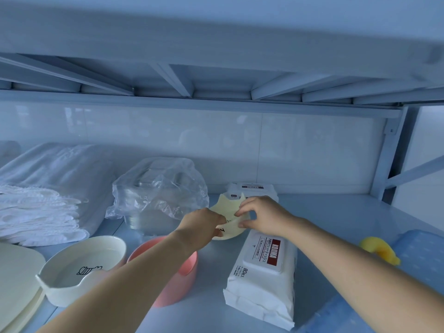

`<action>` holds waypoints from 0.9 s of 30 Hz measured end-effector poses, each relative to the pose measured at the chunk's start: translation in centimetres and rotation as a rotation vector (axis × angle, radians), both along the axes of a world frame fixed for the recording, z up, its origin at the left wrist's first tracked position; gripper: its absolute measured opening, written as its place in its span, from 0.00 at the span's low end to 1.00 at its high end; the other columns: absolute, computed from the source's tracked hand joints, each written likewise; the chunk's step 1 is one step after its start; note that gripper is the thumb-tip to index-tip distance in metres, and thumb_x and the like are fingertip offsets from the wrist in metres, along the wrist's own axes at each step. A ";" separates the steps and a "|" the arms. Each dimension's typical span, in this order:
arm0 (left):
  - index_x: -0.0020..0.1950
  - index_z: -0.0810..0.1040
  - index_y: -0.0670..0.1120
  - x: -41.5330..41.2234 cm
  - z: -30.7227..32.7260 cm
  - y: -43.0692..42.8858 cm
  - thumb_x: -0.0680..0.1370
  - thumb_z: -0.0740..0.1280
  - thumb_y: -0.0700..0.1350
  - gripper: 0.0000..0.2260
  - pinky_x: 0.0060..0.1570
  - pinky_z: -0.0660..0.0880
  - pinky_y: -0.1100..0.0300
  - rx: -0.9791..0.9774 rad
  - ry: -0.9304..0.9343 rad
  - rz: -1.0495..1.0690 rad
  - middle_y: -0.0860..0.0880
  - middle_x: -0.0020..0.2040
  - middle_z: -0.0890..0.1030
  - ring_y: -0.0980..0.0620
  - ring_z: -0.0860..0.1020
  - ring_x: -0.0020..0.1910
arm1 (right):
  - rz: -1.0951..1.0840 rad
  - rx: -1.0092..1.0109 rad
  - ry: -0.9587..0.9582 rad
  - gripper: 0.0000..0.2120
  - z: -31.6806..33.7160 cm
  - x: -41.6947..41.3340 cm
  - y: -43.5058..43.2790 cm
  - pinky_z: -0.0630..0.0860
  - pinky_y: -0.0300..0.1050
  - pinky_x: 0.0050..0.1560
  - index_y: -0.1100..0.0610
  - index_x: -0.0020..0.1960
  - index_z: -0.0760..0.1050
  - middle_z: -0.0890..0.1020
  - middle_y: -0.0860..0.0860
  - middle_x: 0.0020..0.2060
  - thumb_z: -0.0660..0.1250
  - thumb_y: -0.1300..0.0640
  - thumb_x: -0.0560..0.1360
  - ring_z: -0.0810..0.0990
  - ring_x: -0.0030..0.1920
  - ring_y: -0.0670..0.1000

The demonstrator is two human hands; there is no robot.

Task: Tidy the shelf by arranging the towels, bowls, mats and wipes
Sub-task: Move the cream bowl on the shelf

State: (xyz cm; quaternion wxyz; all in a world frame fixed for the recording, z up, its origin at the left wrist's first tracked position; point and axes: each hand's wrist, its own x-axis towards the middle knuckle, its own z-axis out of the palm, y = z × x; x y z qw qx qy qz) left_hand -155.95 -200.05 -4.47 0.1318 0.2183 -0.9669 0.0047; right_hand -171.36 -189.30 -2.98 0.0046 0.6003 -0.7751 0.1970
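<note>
Mat (228, 205) pinched by left hand (199, 224) and right hand (262, 213).
Plastic bag (165, 186) at far left holds a stack; cream bowl (63, 296) near left.

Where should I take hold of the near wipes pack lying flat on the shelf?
Release the yellow mat from the right hand first. Come from above and span the wipes pack across its short width at the hard lid, fingers on the long edges. It lies flat, long axis pointing away; soft ends would likely sag.
</note>
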 end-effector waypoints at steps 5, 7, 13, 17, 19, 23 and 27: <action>0.56 0.77 0.53 -0.1 -0.1 -0.2 0.77 0.65 0.50 0.09 0.43 0.65 0.63 0.027 -0.005 -0.004 0.48 0.45 0.74 0.47 0.74 0.48 | -0.049 0.043 0.021 0.10 -0.3 0.1 -1.0 0.73 0.49 0.57 0.48 0.49 0.82 0.80 0.50 0.52 0.73 0.49 0.68 0.76 0.55 0.50; 0.59 0.77 0.54 -0.3 -0.3 -0.2 0.77 0.65 0.50 0.11 0.45 0.64 0.63 0.021 0.003 -0.018 0.48 0.52 0.78 0.47 0.75 0.54 | -0.041 0.068 0.044 0.10 -0.4 0.1 -1.0 0.73 0.45 0.54 0.50 0.50 0.82 0.81 0.50 0.51 0.73 0.52 0.69 0.76 0.53 0.50; 0.52 0.80 0.53 0.2 -0.5 -1.0 0.73 0.70 0.51 0.09 0.45 0.71 0.63 0.160 0.054 -0.043 0.56 0.46 0.79 0.54 0.77 0.48 | -0.024 0.105 0.038 0.09 -0.2 0.2 -0.7 0.67 0.38 0.43 0.53 0.49 0.82 0.77 0.46 0.42 0.73 0.54 0.70 0.74 0.45 0.46; 0.53 0.81 0.49 0.9 -0.6 -1.9 0.72 0.71 0.44 0.10 0.47 0.73 0.65 0.191 0.082 -0.085 0.54 0.47 0.81 0.56 0.78 0.46 | -0.022 0.127 0.044 0.12 0.1 0.8 -1.0 0.66 0.37 0.45 0.52 0.53 0.81 0.77 0.47 0.45 0.72 0.54 0.70 0.72 0.46 0.44; 0.54 0.81 0.48 1.5 -0.7 -2.3 0.72 0.70 0.42 0.10 0.46 0.70 0.69 0.166 0.118 -0.085 0.53 0.49 0.82 0.56 0.79 0.48 | -0.010 0.145 0.046 0.14 0.2 1.6 -1.3 0.67 0.37 0.45 0.52 0.55 0.80 0.78 0.47 0.48 0.72 0.51 0.70 0.73 0.46 0.45; 0.53 0.81 0.49 3.3 -0.4 -3.0 0.73 0.69 0.42 0.10 0.44 0.68 0.70 0.148 0.187 -0.077 0.54 0.49 0.82 0.57 0.78 0.45 | 0.035 0.187 0.050 0.11 -0.3 3.0 -2.3 0.76 0.42 0.50 0.51 0.52 0.82 0.83 0.47 0.49 0.71 0.51 0.70 0.80 0.48 0.48; 0.50 0.82 0.52 5.2 0.2 -3.2 0.73 0.68 0.43 0.08 0.45 0.73 0.67 0.165 0.209 -0.047 0.57 0.44 0.82 0.60 0.78 0.43 | -0.002 0.173 0.086 0.07 -0.5 3.4 -3.2 0.77 0.44 0.51 0.50 0.48 0.83 0.84 0.47 0.47 0.70 0.51 0.71 0.81 0.47 0.50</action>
